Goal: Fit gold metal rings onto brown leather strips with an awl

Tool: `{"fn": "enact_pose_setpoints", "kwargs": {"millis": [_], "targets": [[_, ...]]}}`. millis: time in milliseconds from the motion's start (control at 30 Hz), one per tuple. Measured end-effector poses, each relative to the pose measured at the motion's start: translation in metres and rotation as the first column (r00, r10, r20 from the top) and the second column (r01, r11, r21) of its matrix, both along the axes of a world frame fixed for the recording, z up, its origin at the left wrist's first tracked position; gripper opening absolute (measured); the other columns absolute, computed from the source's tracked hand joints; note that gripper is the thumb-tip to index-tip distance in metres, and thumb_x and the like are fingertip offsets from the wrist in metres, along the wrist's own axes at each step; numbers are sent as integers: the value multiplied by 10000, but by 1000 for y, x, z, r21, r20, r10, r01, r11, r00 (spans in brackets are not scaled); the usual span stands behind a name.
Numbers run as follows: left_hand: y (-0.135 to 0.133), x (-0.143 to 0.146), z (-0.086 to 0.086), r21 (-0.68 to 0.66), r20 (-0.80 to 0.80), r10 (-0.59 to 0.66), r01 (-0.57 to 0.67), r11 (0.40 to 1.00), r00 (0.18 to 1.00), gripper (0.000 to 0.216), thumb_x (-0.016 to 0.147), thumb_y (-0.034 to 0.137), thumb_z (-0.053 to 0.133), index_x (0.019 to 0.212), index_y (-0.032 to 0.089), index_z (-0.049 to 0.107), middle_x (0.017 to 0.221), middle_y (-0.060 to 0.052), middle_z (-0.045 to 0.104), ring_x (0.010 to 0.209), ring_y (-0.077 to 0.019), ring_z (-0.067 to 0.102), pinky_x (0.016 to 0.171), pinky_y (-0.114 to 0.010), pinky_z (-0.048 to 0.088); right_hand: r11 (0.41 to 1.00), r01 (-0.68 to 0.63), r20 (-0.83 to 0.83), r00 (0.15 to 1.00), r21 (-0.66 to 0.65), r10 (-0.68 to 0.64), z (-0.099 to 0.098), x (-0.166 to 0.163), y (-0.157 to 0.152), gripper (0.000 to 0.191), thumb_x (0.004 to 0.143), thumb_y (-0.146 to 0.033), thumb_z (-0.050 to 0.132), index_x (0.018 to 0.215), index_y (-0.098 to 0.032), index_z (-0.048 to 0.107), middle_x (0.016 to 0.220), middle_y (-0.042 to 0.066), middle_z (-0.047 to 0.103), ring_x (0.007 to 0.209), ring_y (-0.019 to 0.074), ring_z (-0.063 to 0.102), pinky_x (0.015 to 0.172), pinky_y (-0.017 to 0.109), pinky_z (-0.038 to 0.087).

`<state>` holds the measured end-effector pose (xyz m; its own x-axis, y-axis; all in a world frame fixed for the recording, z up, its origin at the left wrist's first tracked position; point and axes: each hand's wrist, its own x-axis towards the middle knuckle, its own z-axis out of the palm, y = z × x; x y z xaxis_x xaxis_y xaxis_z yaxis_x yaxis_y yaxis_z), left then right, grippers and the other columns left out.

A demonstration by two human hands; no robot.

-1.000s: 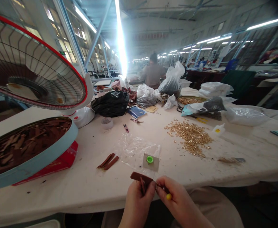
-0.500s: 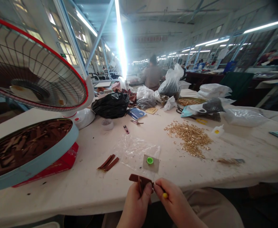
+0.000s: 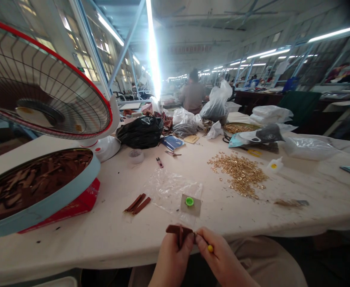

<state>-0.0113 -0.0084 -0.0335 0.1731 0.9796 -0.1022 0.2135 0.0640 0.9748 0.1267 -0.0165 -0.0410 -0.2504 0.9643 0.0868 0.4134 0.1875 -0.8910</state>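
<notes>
My left hand (image 3: 175, 251) is closed around brown leather strips (image 3: 175, 229) at the table's front edge. One strip lies sideways across the fingers and another stands up between them. Fingers of my right hand (image 3: 215, 249) are wrapped round a slim tool with a yellow end (image 3: 210, 248); its tip meets the strip beside my left thumb, and its kind is hidden by the hand. Just beyond my hands, a small green cup (image 3: 189, 201) sits on a grey plate (image 3: 195, 210). Several finished-looking brown strips (image 3: 137, 203) lie to the left.
A tilted blue tray (image 3: 82, 184) of brown strips and a red-rimmed fan (image 3: 110, 113) stand at left. Gold rings (image 3: 240, 175) are heaped at right, near a brush (image 3: 291, 203) and a white bottle (image 3: 275, 164). Bags, including a black one (image 3: 140, 132), line the back.
The strip in my left hand has tilted and shifted slightly down and to the right. Both hands stay together, the right still gripping the yellow-ended tool.
</notes>
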Motion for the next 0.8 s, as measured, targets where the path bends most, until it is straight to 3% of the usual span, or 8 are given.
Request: {"fn": "enact_pose_setpoints", "kwargs": {"millis": [100,267,333,467,567,700,800], "targets": [[0,0,-2,-91,55,20,-15,996,998,213,774,364,473,766,155,517,645,-7,518,565,-145,446,525,-260,342,1000,-15,4,1000,-8,15,0,1,2,268,882,-333,317,658,-210,397,617,-5,501,585,152,467,535,251,346],[-3,5,-1,159,-86,55,-41,986,995,189,792,306,469,720,163,569,651,-11,527,632,-166,482,623,-281,375,992,125,57,990,27,-126,-14,-7,4,246,845,-301,341,619,-210,368,584,-13,465,560,149,445,520,261,327],[-1,4,-1,144,-115,79,-62,988,990,178,789,295,471,709,166,563,636,-5,517,622,-160,472,610,-275,367,990,144,14,989,7,-144,-16,-10,5,268,851,-312,335,602,-214,341,561,-25,437,543,139,432,507,251,331],[7,-4,3,-155,34,73,-67,986,997,201,750,349,469,627,192,437,469,64,384,432,-97,337,439,-232,264,1000,-27,21,999,0,27,-2,-3,5,220,856,-256,389,648,-200,435,581,-28,475,549,135,460,508,234,352],[11,-12,9,-317,171,4,51,947,985,170,706,338,488,661,188,423,445,92,343,381,-61,251,386,-210,169,980,-136,138,984,144,116,14,9,5,77,819,-190,477,827,-196,553,704,8,556,632,158,528,574,247,395],[10,-13,16,-297,166,-115,161,941,979,165,686,329,502,690,169,464,489,73,383,401,-63,286,392,-206,206,913,-287,281,937,289,206,23,17,9,163,870,-214,446,825,-205,603,759,44,576,682,176,548,595,261,407],[6,-8,16,-193,111,-152,172,966,982,124,710,286,476,707,164,491,539,47,419,447,-92,348,435,-222,284,910,-288,299,934,299,197,21,15,12,209,877,-215,431,737,-198,585,724,43,562,657,175,535,574,263,398]]}}
